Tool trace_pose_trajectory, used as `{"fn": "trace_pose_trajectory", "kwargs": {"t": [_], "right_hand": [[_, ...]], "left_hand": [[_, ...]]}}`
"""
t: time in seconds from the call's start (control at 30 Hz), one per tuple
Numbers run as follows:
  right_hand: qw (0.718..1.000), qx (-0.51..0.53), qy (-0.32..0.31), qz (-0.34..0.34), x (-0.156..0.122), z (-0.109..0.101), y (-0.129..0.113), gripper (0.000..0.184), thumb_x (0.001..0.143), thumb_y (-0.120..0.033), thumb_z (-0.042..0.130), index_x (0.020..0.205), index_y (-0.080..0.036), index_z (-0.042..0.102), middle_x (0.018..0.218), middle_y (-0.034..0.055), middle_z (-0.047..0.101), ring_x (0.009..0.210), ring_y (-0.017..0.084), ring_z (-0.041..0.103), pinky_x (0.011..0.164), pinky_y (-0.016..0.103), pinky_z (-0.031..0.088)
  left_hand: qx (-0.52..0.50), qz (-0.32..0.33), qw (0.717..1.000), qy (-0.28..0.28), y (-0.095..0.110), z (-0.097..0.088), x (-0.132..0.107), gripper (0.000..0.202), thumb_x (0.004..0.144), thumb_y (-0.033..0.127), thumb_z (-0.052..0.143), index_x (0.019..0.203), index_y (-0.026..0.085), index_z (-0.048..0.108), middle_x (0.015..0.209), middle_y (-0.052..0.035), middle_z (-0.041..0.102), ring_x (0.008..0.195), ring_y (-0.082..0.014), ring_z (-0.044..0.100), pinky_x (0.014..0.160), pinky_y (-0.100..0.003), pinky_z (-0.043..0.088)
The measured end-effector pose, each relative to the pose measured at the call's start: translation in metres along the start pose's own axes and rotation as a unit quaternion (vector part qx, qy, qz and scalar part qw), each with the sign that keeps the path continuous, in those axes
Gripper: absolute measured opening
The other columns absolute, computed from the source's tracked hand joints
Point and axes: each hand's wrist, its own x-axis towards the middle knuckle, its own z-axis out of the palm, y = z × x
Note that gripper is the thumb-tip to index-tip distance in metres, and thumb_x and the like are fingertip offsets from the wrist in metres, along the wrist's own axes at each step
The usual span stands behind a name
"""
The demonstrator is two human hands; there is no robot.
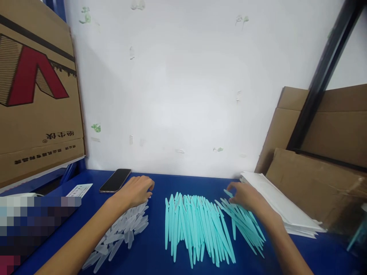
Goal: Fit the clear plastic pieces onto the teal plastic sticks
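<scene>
On a blue table [160, 252] lie three heaps of thin plastic sticks. My left hand [137, 191] rests with curled fingers on the top of a heap of clear translucent sticks [123, 233] at the left. A wide fan of turquoise sticks [195, 225] lies in the middle. My right hand [245, 196] sits on a smaller bunch of turquoise sticks [243, 225] at the right, its fingertips bent down onto their far ends. Whether either hand pinches a stick is hidden.
A dark phone [115, 180] lies face up at the back left, beside a small printed card [80, 190]. A stack of white sheets [281, 208] lies at the right against brown cardboard [315, 183]. A large cardboard box [37, 95] stands at the left. A white wall is behind.
</scene>
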Motion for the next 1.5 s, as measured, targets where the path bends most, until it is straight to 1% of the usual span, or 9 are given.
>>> {"fn": "trace_pose_trajectory", "kwargs": {"t": [0.1, 0.23, 0.4, 0.6, 0.7, 0.83, 1.2, 1.37, 1.5], "right_hand": [[0.999, -0.008, -0.023, 0.022, 0.002, 0.006, 0.01, 0.038, 0.066, -0.02, 0.078, 0.103, -0.019, 0.071, 0.086, 0.0073, 0.072, 0.08, 0.025, 0.068, 0.06, 0.027, 0.04], [0.997, 0.004, -0.057, 0.045, -0.001, 0.005, 0.012, 0.032, 0.074, -0.028, 0.073, 0.104, -0.018, 0.069, 0.067, 0.0037, 0.07, 0.064, 0.021, 0.068, 0.057, 0.027, 0.043], [0.997, 0.01, -0.043, 0.056, -0.011, -0.012, 0.001, 0.021, 0.082, -0.032, 0.066, 0.092, -0.016, 0.072, 0.088, 0.0134, 0.073, 0.087, 0.028, 0.071, 0.069, 0.031, 0.048], [0.974, 0.074, -0.211, -0.026, -0.038, -0.027, -0.036, 0.025, 0.082, -0.037, 0.064, 0.075, -0.015, 0.074, 0.069, 0.0065, 0.075, 0.061, 0.017, 0.071, 0.052, 0.021, 0.046], [0.97, 0.038, -0.24, -0.029, -0.046, -0.025, -0.053, 0.025, 0.08, -0.031, 0.062, 0.069, -0.012, 0.074, 0.069, 0.0092, 0.075, 0.064, 0.019, 0.072, 0.054, 0.022, 0.048], [0.972, -0.018, -0.234, -0.02, -0.05, -0.021, -0.065, 0.026, 0.08, -0.022, 0.056, 0.062, -0.011, 0.072, 0.067, 0.0115, 0.075, 0.065, 0.02, 0.073, 0.063, 0.025, 0.051], [0.977, -0.094, -0.19, -0.018, -0.059, -0.022, -0.082, 0.022, 0.074, -0.012, 0.054, 0.075, -0.013, 0.076, 0.061, 0.0124, 0.071, 0.071, 0.026, 0.073, 0.072, 0.034, 0.052], [0.984, -0.078, -0.158, -0.027, -0.056, -0.019, -0.072, 0.019, 0.075, -0.014, 0.056, 0.065, -0.017, 0.072, 0.053, 0.0096, 0.066, 0.064, 0.025, 0.07, 0.062, 0.032, 0.049], [0.995, -0.061, -0.068, -0.026, -0.048, -0.025, -0.057, 0.022, 0.085, -0.02, 0.048, 0.08, -0.014, 0.068, 0.073, 0.0135, 0.071, 0.07, 0.025, 0.068, 0.059, 0.03, 0.041]], "left_hand": [[0.01, -0.007, 1.0, -0.019, 0.001, 0.004, 0.001, 0.012, 0.083, 0.023, 0.061, 0.09, 0.021, 0.07, 0.093, -0.0104, 0.073, 0.082, -0.0292, 0.068, 0.061, -0.032, 0.039], [0.027, -0.002, 0.999, -0.037, 0.004, 0.008, 0.002, 0.013, 0.08, 0.013, 0.058, 0.085, 0.019, 0.069, 0.091, -0.0111, 0.072, 0.082, -0.0301, 0.068, 0.062, -0.032, 0.038], [0.044, 0.01, 0.998, -0.037, 0.008, 0.008, 0.003, 0.019, 0.084, 0.008, 0.049, 0.082, 0.017, 0.066, 0.092, -0.0126, 0.071, 0.08, -0.029, 0.067, 0.062, -0.032, 0.037], [0.05, 0.005, 0.999, -0.003, 0.015, 0.004, 0.005, 0.021, 0.092, 0.014, 0.04, 0.089, 0.018, 0.061, 0.089, -0.0126, 0.069, 0.073, -0.0276, 0.065, 0.058, -0.032, 0.033], [0.048, 0.015, 0.999, 0.01, 0.017, 0.004, 0.005, 0.019, 0.094, 0.018, 0.039, 0.091, 0.019, 0.058, 0.088, -0.0101, 0.07, 0.071, -0.0258, 0.064, 0.056, -0.03, 0.031], [0.048, 0.029, 0.998, 0.022, 0.02, 0.005, 0.004, 0.018, 0.094, 0.018, 0.039, 0.089, 0.02, 0.056, 0.086, -0.0083, 0.069, 0.067, -0.023, 0.062, 0.055, -0.029, 0.027], [0.018, 0.062, 0.996, 0.062, 0.025, 0.009, 0.006, 0.019, 0.094, 0.019, 0.038, 0.1, 0.021, 0.055, 0.09, -0.0069, 0.067, 0.066, -0.0211, 0.059, 0.054, -0.03, 0.027], [-0.005, 0.066, 0.995, 0.071, 0.027, 0.009, 0.005, 0.022, 0.096, 0.021, 0.037, 0.102, 0.021, 0.057, 0.09, -0.007, 0.068, 0.068, -0.0213, 0.061, 0.057, -0.031, 0.032], [-0.095, 0.04, 0.99, 0.094, 0.035, 0.006, 0.005, 0.03, 0.098, 0.031, 0.04, 0.114, 0.022, 0.063, 0.098, -0.0084, 0.071, 0.083, -0.0229, 0.065, 0.065, -0.03, 0.042]]}}
